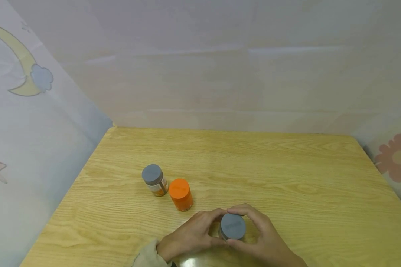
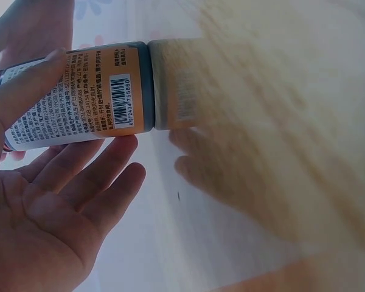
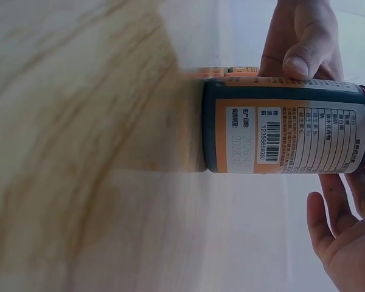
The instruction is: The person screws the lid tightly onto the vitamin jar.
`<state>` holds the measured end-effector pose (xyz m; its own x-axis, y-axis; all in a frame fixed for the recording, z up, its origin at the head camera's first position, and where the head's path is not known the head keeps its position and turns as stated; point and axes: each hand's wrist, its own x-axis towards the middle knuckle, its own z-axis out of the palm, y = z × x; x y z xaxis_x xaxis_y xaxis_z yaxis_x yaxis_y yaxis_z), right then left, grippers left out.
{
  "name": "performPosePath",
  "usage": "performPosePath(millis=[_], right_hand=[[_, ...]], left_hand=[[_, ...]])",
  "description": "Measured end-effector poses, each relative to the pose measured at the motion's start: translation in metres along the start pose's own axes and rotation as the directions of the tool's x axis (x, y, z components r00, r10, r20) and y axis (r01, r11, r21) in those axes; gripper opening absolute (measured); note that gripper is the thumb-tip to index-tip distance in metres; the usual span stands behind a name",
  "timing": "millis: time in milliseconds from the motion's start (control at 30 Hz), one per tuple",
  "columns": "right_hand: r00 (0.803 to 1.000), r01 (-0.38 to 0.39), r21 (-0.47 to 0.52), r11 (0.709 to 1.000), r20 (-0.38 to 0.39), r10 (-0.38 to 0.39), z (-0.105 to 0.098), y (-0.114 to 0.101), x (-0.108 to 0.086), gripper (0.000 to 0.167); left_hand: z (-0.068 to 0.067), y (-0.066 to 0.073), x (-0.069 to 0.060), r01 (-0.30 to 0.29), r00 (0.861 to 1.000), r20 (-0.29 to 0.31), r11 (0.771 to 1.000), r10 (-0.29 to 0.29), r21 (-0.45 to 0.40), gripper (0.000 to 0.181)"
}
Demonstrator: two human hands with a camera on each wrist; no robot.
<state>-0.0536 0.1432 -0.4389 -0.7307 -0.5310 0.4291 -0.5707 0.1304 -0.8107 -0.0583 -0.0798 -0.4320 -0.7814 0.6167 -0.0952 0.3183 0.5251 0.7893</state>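
Both hands hold a supplement jar (image 1: 233,227) with a grey lid, near the table's front edge. Its base stands on the tabletop in both wrist views. My left hand (image 1: 192,231) grips the body from the left; in the left wrist view the thumb lies across the printed label of the jar (image 2: 79,100). From the right, my right hand (image 1: 265,237) pinches the grey lid between thumb and index finger. The label of the jar (image 3: 286,131) is orange and white, with a barcode and small print.
Left of the hands stand an orange-lidded jar (image 1: 180,193) and, just behind it, another grey-lidded jar (image 1: 153,178). The wooden table (image 1: 270,167) has a pale fabric backdrop (image 1: 200,74) behind it and at both sides.
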Motion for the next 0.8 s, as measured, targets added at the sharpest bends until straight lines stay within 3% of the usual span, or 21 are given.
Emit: performPosePath(millis=[567,800], right_hand=[[1.0,-0.022,-0.069,0.997,0.02,0.023,-0.004,0.0,0.001,0.067],[0.997,-0.072,-0.167,0.983,0.016,0.076,-0.01,0.0,0.0,0.077]], left_hand=[[-0.001,-0.002,0.002,0.003,1.0,0.017,1.0,-0.003,0.011,0.06],[-0.012,-0.01,-0.003,0.026,0.998,0.065,0.994,-0.019,-0.109,0.073]])
